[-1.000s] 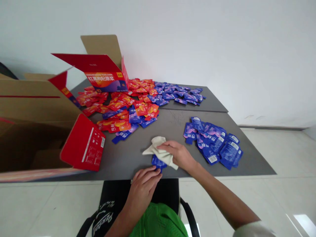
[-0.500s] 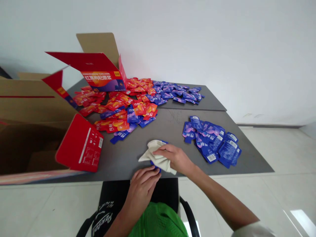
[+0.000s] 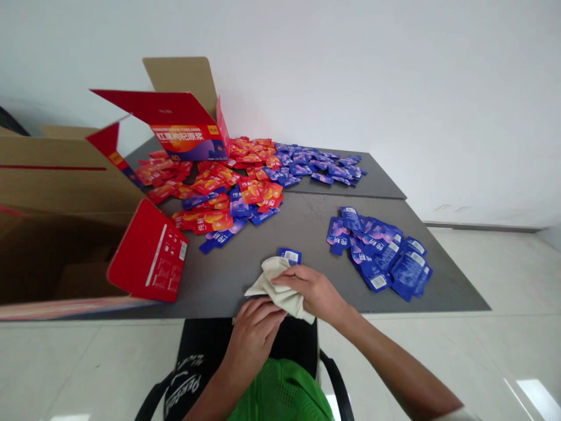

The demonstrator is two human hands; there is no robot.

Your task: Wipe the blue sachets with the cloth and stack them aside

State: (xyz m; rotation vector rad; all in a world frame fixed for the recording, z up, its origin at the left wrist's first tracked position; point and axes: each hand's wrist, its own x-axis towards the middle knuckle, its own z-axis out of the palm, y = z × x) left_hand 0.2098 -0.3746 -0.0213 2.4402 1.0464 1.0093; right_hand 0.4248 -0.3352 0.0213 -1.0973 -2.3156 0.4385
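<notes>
A cream cloth [image 3: 280, 286] is bunched in my right hand [image 3: 314, 289], its fingers closed on it and pressing it over a blue sachet [image 3: 290, 255]. Only the sachet's far end, with a white barcode label, shows past the cloth. My left hand [image 3: 258, 324] is at the table's front edge, fingers bent together over the sachet's near end. Cloth and fingers hide that end, and the left thumb is out of sight.
An overlapping pile of blue sachets [image 3: 379, 251] lies to the right on the grey table [image 3: 219, 275]. Mixed red sachets [image 3: 213, 221] and blue ones spread at the back. An open red carton [image 3: 188, 140] stands back left; a large open cardboard box [image 3: 56, 187] is at the left.
My right hand and the cloth have slid a little toward me along the sachet, uncovering its far end and barcode. My left hand stays about where it was. The view has shifted slightly.
</notes>
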